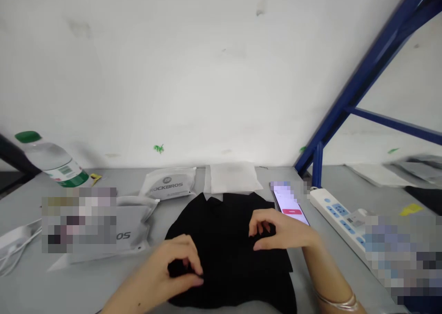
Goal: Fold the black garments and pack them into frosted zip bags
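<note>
A black cloth garment (231, 258) lies spread on the grey table in front of me, its outline uneven and its exact kind not clear. At its left side my left hand (181, 263) is closed, thumb and forefinger pinching a bit of the black cloth. Over the garment's right part, my right hand (272, 229) has bent fingers with the thumb apart from them; nothing shows in its grasp. A bracelet sits on the right wrist.
Packed ROCKBROS bags (169, 183) and a white packet (235, 178) lie behind the garment. A phone (288, 206) and a power strip (340, 219) are to the right. A bottle (55, 162) stands at left. Blue frame bars (366, 65) cross the right side.
</note>
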`<state>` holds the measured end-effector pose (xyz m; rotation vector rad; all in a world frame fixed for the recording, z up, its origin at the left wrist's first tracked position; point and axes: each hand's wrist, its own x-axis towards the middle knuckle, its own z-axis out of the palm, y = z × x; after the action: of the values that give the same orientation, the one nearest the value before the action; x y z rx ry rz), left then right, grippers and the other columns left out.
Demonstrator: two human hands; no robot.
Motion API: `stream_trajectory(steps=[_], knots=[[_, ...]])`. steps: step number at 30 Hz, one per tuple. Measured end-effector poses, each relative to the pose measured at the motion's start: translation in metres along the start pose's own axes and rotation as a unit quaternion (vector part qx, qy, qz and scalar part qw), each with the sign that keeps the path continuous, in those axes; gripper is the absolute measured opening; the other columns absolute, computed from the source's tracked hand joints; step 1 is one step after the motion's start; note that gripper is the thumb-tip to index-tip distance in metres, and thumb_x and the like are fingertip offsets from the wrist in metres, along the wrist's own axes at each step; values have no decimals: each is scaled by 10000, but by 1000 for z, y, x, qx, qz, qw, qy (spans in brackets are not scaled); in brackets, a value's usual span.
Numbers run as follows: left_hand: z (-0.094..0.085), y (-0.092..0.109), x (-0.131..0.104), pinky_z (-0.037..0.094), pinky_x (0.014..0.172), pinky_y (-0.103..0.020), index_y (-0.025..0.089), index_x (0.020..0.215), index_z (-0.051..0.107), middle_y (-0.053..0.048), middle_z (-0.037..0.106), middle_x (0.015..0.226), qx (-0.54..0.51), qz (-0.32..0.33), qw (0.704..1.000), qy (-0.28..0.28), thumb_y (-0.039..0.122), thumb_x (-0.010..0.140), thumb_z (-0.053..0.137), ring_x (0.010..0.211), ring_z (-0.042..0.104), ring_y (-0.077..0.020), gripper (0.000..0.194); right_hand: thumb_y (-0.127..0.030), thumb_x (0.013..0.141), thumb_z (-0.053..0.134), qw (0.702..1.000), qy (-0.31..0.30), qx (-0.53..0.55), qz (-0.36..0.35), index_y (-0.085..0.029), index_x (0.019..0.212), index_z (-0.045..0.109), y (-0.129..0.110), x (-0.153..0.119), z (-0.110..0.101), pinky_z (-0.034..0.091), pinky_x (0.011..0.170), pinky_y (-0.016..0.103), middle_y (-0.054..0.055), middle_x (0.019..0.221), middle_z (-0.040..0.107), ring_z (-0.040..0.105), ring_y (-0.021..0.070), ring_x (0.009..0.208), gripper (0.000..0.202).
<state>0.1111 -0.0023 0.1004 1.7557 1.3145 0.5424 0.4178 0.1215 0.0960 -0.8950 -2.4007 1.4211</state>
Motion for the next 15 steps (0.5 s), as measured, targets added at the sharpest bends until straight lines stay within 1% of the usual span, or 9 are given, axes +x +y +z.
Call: stream_trajectory(steps=[1,3,6,8,10,12,13,14,15], knots=[[2,0,-6,451,795,-261,272,762,718,21,657,879,-3,-1,1000,-21,285,776,744,850,594,-162,32,-393,759,771,1000,1,12,-7,-221,928,717,-3,-2,-2,450,667,273,20,911,683,592,170,792,247],[11,-3,-16,428,879,-281,295,715,726,38,675,875,20,-20,998,-52,223,743,756,888,598,-166,83,-415,815,718,1000,-5,28,-3,-227,990,710,-5,-2,-4,452,658,275,23,901,697,604,168,775,257],[26,-9,-23,350,1005,-328,316,659,718,61,694,898,82,-60,992,-69,154,699,734,934,593,-174,167,-412,848,677,999,13,33,15,-218,971,704,-1,4,3,454,642,274,18,843,690,601,162,734,231],[34,-10,-24,309,1047,-349,308,636,710,59,693,905,107,-82,988,-70,204,667,771,944,590,-183,125,-404,802,724,999,25,32,30,-207,921,686,7,10,11,452,624,268,5,779,659,596,160,711,234],[35,-7,-22,297,1058,-360,294,628,708,47,688,895,121,-98,984,-83,296,628,827,956,588,-198,119,-392,681,823,999,5,9,47,-200,862,665,16,16,20,432,583,255,-16,732,620,579,153,675,307],[29,-1,-17,369,974,-338,281,667,716,32,681,861,120,-103,983,-95,383,621,841,941,591,-209,168,-373,537,899,997,-22,-49,55,-200,822,650,22,19,27,396,548,240,-27,744,599,555,146,666,416],[23,2,-11,412,890,-315,273,727,724,24,676,844,107,-101,985,-94,417,645,824,907,597,-206,194,-372,482,919,994,-27,-86,56,-200,807,643,24,21,29,375,537,235,-31,747,591,541,143,664,460],[17,5,-4,436,791,-289,259,794,724,16,668,818,85,-96,988,-85,452,684,792,853,599,-197,232,-382,454,926,991,-30,-115,59,-200,793,636,25,22,30,357,527,232,-35,740,584,529,139,656,482],[10,7,5,434,697,-267,239,851,713,11,658,800,57,-88,992,-67,486,729,747,789,594,-183,277,-402,458,922,989,-33,-132,66,-197,779,630,24,24,30,343,519,230,-39,720,580,521,135,640,481]])
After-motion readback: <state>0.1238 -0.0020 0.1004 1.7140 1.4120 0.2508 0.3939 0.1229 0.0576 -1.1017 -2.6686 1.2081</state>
